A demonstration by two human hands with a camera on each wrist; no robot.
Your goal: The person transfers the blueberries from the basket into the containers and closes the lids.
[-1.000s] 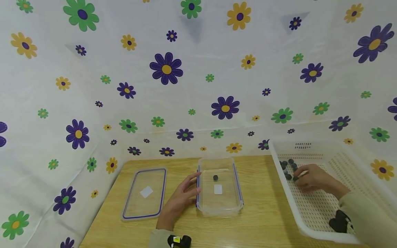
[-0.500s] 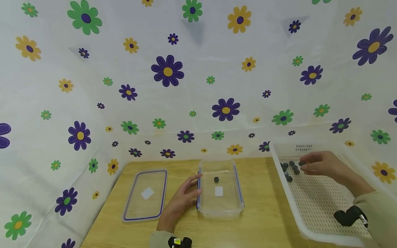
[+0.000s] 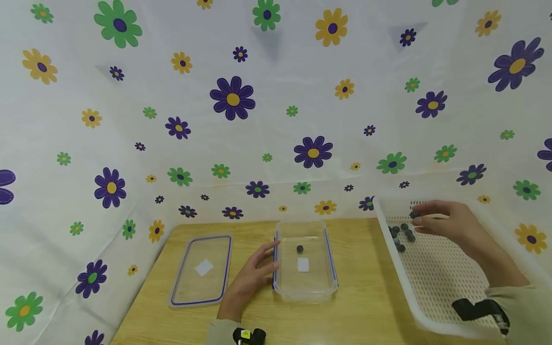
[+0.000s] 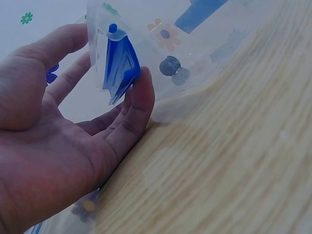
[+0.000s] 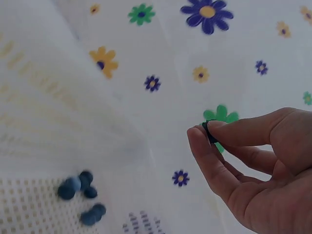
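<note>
Right hand [image 3: 457, 223] pinches dark ball [image 3: 415, 214]; clear box [image 3: 319, 282] well left, long axis pointing away, left hand [image 3: 250, 274] nearer, loosely spread, touching it.

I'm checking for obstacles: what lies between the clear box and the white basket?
Only bare wooden tabletop lies between the clear box and the white basket, as the head view shows.

From well back, the head camera looks forward and down at table [image 3: 362, 297] and flowered curtain [image 3: 276, 129], sharing the box [image 3: 306, 283] between five and six o'clock with the left wrist's close, tilted view past the left hand [image 4: 66, 146], and the basket [image 3: 448, 275] at four o'clock with the right wrist's, close, facing the curtain.
</note>
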